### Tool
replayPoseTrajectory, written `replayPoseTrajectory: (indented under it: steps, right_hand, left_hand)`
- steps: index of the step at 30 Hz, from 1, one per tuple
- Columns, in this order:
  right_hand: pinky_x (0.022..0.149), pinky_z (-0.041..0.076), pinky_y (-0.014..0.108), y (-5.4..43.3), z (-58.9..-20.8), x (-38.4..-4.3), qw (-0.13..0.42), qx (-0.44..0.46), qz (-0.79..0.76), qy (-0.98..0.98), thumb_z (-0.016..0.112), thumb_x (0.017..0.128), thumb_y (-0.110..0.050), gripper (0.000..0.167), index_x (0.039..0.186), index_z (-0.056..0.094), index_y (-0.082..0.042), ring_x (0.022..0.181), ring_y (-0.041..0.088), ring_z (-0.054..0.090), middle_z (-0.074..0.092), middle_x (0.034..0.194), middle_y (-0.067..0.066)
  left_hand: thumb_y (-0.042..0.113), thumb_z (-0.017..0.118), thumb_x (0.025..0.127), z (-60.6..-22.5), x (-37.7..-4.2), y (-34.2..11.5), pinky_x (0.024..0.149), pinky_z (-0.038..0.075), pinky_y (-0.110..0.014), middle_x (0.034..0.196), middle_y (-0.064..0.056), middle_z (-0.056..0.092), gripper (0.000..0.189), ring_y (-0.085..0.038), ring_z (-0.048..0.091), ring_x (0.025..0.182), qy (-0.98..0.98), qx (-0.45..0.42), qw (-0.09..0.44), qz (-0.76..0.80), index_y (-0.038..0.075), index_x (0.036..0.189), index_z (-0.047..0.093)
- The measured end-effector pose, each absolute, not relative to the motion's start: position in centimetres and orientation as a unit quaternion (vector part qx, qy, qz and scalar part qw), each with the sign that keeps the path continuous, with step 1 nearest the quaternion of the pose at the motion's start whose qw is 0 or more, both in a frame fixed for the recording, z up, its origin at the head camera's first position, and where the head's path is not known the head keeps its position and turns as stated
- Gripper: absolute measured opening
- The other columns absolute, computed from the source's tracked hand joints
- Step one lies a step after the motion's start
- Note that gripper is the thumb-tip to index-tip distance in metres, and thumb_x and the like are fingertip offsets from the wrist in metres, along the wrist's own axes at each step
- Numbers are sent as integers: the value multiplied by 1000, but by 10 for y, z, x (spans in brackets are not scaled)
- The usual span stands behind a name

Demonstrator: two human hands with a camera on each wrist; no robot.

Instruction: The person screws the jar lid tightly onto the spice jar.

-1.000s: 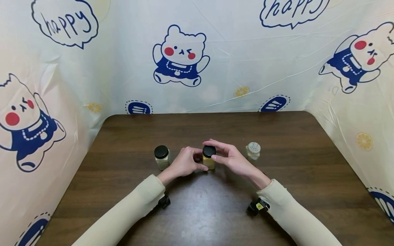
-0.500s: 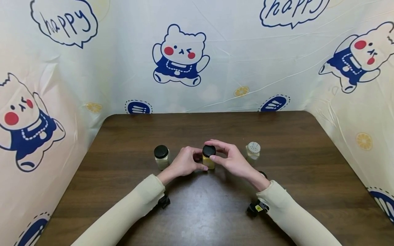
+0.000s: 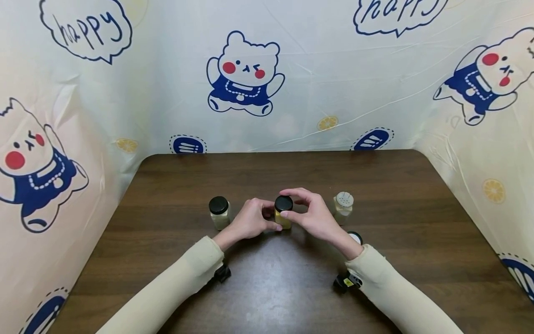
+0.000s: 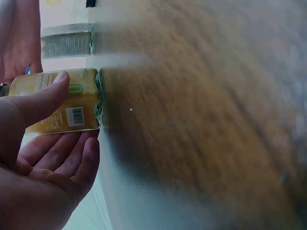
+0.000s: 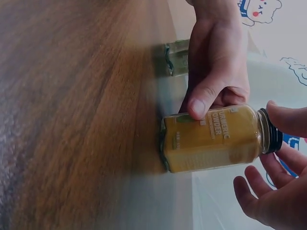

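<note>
A glass jar of turmeric powder stands upright on the table in front of me, yellow contents inside and a black lid on top. My left hand grips the jar's body low down, the thumb across its front in the left wrist view. At the top, my right hand pinches the black lid between thumb and fingers. Left of my hands stands another jar with pale contents and a black lid. On the right is a pale jar whose white shaker top shows small holes.
Beside my right wrist a loose black lid with a white inside lies partly hidden on the brown wooden table. A printed cloth hangs along the table's back and sides.
My right thumb has moved slightly left across the turmeric jar's lid. The right wrist has shifted a little, uncovering the loose black lid. The left hand keeps its place.
</note>
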State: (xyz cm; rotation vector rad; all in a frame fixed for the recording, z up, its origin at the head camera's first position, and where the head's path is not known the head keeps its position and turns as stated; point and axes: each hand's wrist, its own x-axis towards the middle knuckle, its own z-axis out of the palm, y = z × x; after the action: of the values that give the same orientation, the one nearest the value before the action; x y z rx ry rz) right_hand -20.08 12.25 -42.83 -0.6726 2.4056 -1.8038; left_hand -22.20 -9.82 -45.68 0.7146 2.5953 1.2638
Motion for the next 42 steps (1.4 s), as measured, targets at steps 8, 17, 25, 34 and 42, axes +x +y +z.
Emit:
replayPoseTrajectory:
  steps: [8, 17, 25, 34, 42]
  right_hand:
    - [99, 53, 49, 116, -429, -203, -8, -216, -577, 787, 90, 85, -7, 43, 125, 75, -9, 112, 23, 66, 69, 121, 5]
    - [113, 41, 56, 116, -430, -200, 40, -230, -614, 754, 83, 91, -7, 67, 152, 54, -11, 141, 35, 48, 52, 153, 10]
    - [119, 26, 62, 132, -434, -204, 145, -269, -672, 674, 61, 103, 4, 65, 163, 38, -7, 149, 34, 40, 46, 161, 9]
    - [124, 16, 58, 134, -435, -206, 153, -272, -662, 682, 57, 105, 1, 52, 156, 49, -5, 159, 18, 17, 50, 159, 9]
    - [122, 21, 59, 132, -434, -206, 144, -271, -656, 690, 56, 106, 2, 48, 153, 52, -4, 157, 25, 25, 50, 158, 11]
  left_hand:
    - [16, 97, 77, -457, -223, -98, 79, 58, -33, 95, 6, 77, 38, -10, 72, 86, 871, 241, 83, 420, 12, 111, 80]
    - [15, 97, 77, -457, -222, -98, 78, 58, -31, 94, 8, 77, 35, -8, 72, 85, 872, 236, 83, 420, 14, 107, 81]
    - [14, 97, 77, -456, -220, -97, 82, 60, -33, 100, 2, 78, 41, -10, 73, 88, 869, 232, 96, 427, 9, 114, 80]
    - [12, 97, 76, -457, -221, -97, 82, 60, -34, 100, 1, 79, 42, -9, 73, 89, 865, 236, 92, 434, 8, 114, 80]
    - [12, 97, 76, -457, -221, -97, 83, 60, -34, 101, 1, 79, 41, -9, 74, 90, 864, 237, 90, 435, 8, 114, 79]
